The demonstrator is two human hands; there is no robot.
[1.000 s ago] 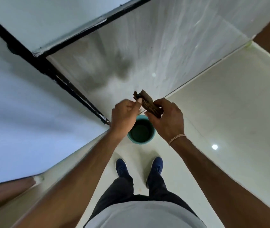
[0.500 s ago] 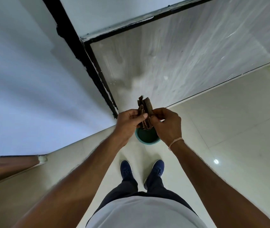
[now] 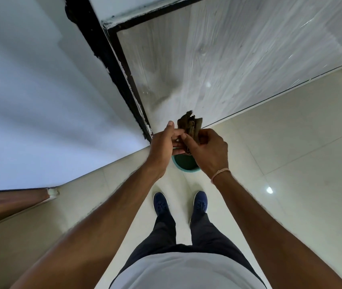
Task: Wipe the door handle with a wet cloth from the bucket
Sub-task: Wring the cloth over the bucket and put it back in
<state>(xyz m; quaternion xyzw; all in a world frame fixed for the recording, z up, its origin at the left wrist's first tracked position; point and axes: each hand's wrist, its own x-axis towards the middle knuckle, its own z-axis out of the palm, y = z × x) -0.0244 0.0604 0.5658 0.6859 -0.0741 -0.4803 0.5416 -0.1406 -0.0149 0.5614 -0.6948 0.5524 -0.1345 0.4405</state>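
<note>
A brown wet cloth (image 3: 189, 124) is bunched upright between both hands, its top end sticking up above the fingers. My right hand (image 3: 206, 152) grips its lower part. My left hand (image 3: 164, 146) touches it from the left with fingers partly spread, index raised. Directly below the hands stands a teal bucket (image 3: 183, 166) on the floor, mostly hidden by them. A light grey door (image 3: 218, 65) with a black frame (image 3: 111, 65) stands ahead. No door handle is in view.
Glossy cream floor tiles (image 3: 291, 155) stretch to the right. My blue shoes (image 3: 160, 202) stand just behind the bucket. A white wall (image 3: 30, 90) fills the left, and a brown wooden edge (image 3: 9, 202) shows at the lower left.
The view has swung so the door frame moved toward the centre. The cloth turned from slanted to upright between my hands, and my left fingers loosened on it.
</note>
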